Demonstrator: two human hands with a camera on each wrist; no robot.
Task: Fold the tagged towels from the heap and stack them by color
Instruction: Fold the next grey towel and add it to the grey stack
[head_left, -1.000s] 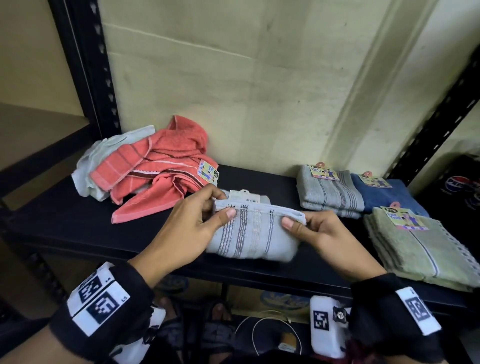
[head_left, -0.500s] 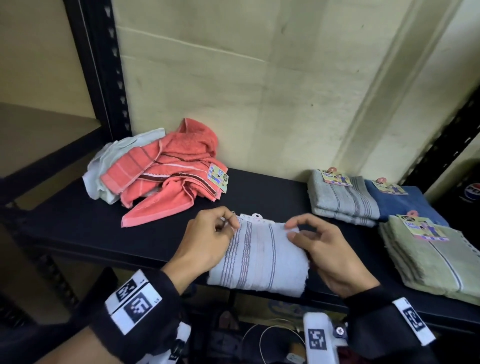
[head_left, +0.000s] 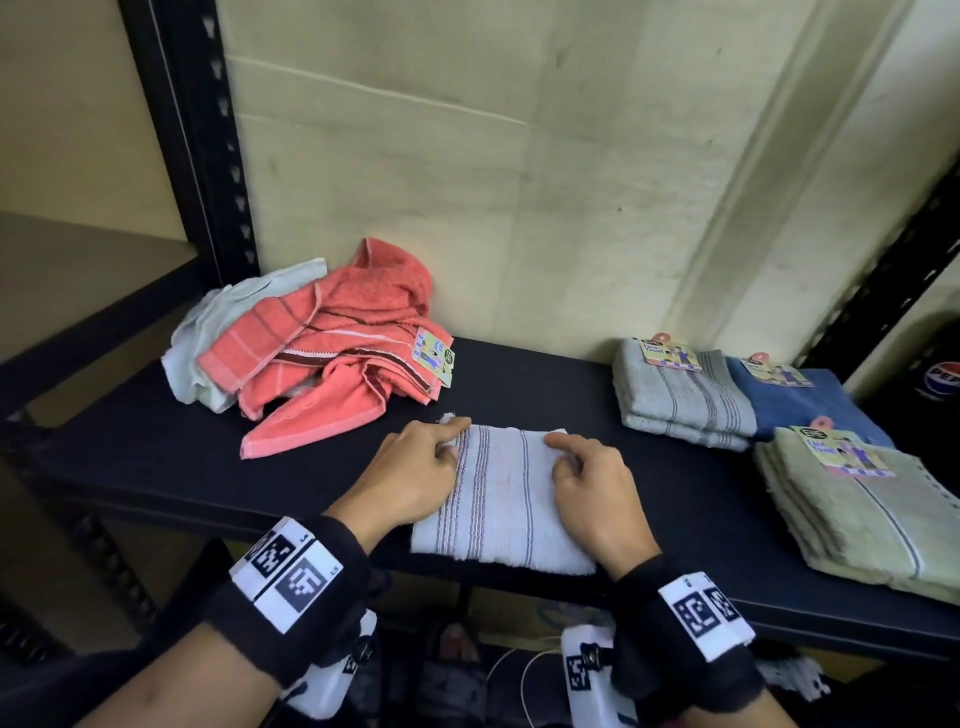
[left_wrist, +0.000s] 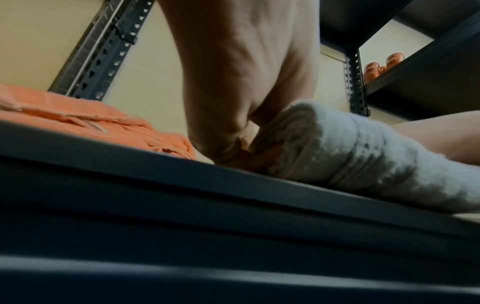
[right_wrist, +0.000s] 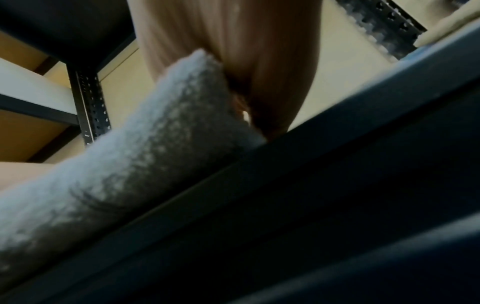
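A folded white towel (head_left: 504, 499) with thin dark stripes lies flat at the front edge of the black shelf (head_left: 156, 457). My left hand (head_left: 447, 441) grips its left edge, fingers curled, the index finger along the far left corner. My right hand (head_left: 566, 457) grips the right edge, index finger laid on top. In the left wrist view my left hand's fingers (left_wrist: 233, 144) tuck under the towel's (left_wrist: 350, 148) rolled edge. The right wrist view shows my right hand's fingers (right_wrist: 254, 86) against the towel's (right_wrist: 155, 154) other end. The unfolded heap of coral towels (head_left: 337, 358) and a pale mint one (head_left: 234, 332) sits at the back left.
At the right stand folded stacks: grey (head_left: 680, 395), blue (head_left: 800, 410) and green (head_left: 857, 514), each with a paper tag. A black upright post (head_left: 192, 130) rises at the left, the wall runs behind. A cola bottle (head_left: 940, 374) stands past the right post.
The white towel was held up off the shelf with its tag showing. It now lies flat and squared, tag out of sight, with both hands moved to its side edges.
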